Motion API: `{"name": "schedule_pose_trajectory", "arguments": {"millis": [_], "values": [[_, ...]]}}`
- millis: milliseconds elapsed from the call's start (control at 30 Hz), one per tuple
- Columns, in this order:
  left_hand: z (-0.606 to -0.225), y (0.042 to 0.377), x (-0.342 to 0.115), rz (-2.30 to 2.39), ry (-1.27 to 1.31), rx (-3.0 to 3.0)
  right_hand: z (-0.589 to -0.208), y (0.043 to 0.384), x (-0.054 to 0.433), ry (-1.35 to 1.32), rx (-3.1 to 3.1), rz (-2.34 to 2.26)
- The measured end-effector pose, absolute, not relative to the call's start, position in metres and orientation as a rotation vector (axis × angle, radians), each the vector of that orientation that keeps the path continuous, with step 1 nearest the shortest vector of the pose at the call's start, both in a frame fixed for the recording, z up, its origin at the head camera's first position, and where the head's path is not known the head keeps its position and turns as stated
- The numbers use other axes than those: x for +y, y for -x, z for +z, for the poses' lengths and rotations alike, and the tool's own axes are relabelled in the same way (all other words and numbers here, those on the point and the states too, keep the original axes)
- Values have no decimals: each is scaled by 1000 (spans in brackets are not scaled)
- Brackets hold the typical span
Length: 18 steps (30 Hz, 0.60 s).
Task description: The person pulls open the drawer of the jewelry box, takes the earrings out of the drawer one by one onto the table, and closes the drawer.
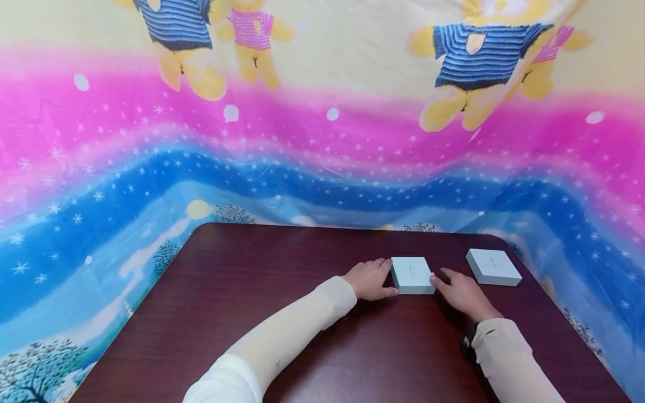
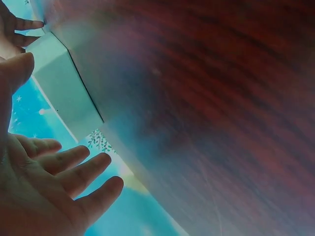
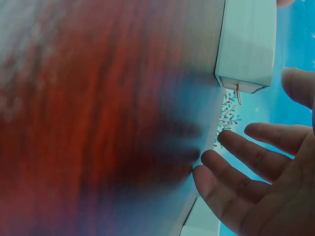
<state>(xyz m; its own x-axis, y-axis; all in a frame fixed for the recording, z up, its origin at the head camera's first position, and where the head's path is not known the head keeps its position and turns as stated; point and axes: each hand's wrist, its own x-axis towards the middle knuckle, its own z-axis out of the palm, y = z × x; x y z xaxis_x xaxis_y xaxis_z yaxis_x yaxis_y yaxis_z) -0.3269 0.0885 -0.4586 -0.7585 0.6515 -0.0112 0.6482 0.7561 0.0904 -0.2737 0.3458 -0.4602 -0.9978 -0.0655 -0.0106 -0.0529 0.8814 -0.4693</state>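
Observation:
A flat white box [image 1: 412, 273] with faint print on its lid lies on the dark red-brown table between both hands. At its left side is my left hand [image 1: 370, 280], with the thumb by the near corner and the fingers toward the far corner. My right hand [image 1: 464, 294] is at its right side, thumb closest to the edge. The left wrist view has the left fingers [image 2: 81, 178] spread and extended beside the box. In the right wrist view the right fingers [image 3: 256, 152] are also straight, and a small tab [image 3: 239, 95] sticks out from the box's side.
A second, similar white box [image 1: 495, 267] lies to the right, beyond the right hand near the table's right edge. Bare wood of the table [image 1: 262, 268] stretches to the left. A printed curtain [image 1: 322, 145] with bears and snowflakes hangs behind and around the table.

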Motion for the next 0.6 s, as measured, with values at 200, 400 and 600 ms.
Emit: {"name": "schedule_pose_trajectory", "arguments": {"millis": [200,400,600], "values": [[-460,331,96,138,-1066,2895,-461,276,346,98,3023,-740],[-465,336,102,183,-1032,2883,-462,276,344,122,3018,-758],[-465,342,104,262,-982,2873,-461,276,345,90,2995,-770]]}}
